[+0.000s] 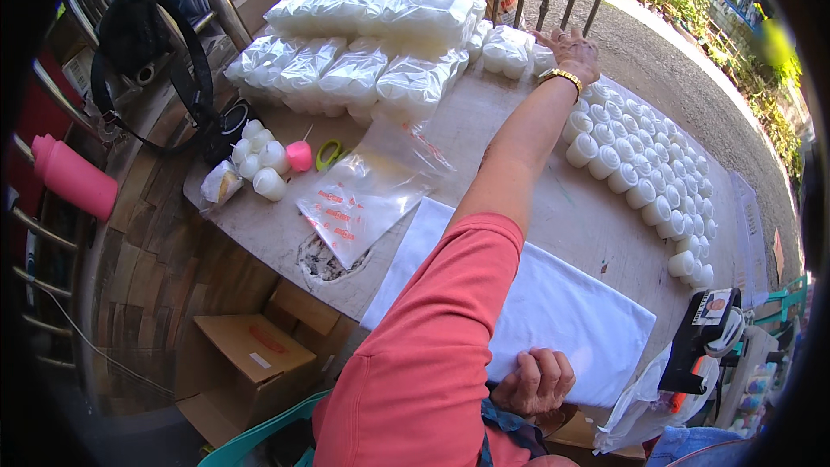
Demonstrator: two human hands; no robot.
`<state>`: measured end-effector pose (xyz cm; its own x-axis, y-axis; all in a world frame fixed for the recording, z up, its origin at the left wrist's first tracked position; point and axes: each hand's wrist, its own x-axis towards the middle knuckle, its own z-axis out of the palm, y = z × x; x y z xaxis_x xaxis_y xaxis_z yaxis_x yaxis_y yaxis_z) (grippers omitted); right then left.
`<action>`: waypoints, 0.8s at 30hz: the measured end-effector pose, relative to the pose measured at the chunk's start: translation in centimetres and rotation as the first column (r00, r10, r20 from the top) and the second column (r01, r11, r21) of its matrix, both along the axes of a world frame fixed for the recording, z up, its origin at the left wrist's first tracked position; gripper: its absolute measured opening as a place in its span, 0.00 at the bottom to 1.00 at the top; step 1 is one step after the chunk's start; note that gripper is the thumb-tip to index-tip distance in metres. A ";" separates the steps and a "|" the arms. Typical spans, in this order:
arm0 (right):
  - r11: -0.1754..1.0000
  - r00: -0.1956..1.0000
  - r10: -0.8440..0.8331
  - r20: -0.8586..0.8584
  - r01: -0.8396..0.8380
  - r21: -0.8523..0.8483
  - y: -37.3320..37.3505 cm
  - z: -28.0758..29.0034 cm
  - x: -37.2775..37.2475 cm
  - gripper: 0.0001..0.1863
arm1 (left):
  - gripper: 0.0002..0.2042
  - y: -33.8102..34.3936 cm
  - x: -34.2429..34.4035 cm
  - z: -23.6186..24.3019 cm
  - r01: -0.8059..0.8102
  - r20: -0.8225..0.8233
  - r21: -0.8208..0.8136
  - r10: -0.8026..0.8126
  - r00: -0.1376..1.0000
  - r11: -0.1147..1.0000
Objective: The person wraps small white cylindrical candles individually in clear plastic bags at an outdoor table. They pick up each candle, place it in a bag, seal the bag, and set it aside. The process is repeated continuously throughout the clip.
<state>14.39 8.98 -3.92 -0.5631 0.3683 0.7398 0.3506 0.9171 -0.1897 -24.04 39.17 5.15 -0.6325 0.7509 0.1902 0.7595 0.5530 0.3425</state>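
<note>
My left arm, in a coral sleeve, stretches across the table to its far edge. There my left hand (574, 55), with a gold watch (564, 82) at the wrist, lies with fingers extended beside a wrapped pack of white cups (507, 52); whether it touches the pack is unclear. Just right of it, many small white candle-like cups (644, 160) stand in close rows. Near me, my right hand (538, 378) is curled closed at the edge of a folded white cloth (562, 311). Whatever its fingers may hold is hidden.
Clear-wrapped packs (372, 69) are stacked at the far left. Before them lie a clear plastic bag (363, 199), green-handled scissors (328, 154), a pink object (299, 156) and loose white cups (262, 160). A cardboard box (251, 355) sits below; a black device (700, 337) is at right.
</note>
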 end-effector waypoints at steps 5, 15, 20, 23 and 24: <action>0.997 0.996 0.052 0.069 -0.056 0.049 0.7 0.0 0.6 0.11 | 0.24 -2.8 -1.4 3.6 0.147 -0.041 0.350 -0.142 0.989 0.925; 0.998 0.998 -0.056 0.038 0.056 0.011 -0.5 0.3 -0.1 0.09 | 0.27 -25.2 -1.7 14.6 0.456 -0.590 -0.087 -0.414 0.693 0.886; 0.996 0.995 -0.088 0.040 0.089 -0.024 -1.0 0.4 -0.2 0.10 | 0.31 -34.3 -6.3 15.4 0.243 -0.506 -0.318 -0.381 0.773 0.916; 0.994 0.995 -0.099 0.025 0.100 -0.037 -1.2 0.3 0.0 0.10 | 0.26 -38.9 -11.6 13.8 0.169 -0.493 -0.401 -0.368 0.788 0.900; 0.996 0.997 -0.081 0.019 0.081 -0.043 -1.2 0.3 0.0 0.10 | 0.26 -41.2 -13.1 12.8 0.110 -0.585 -0.401 -0.346 0.733 0.910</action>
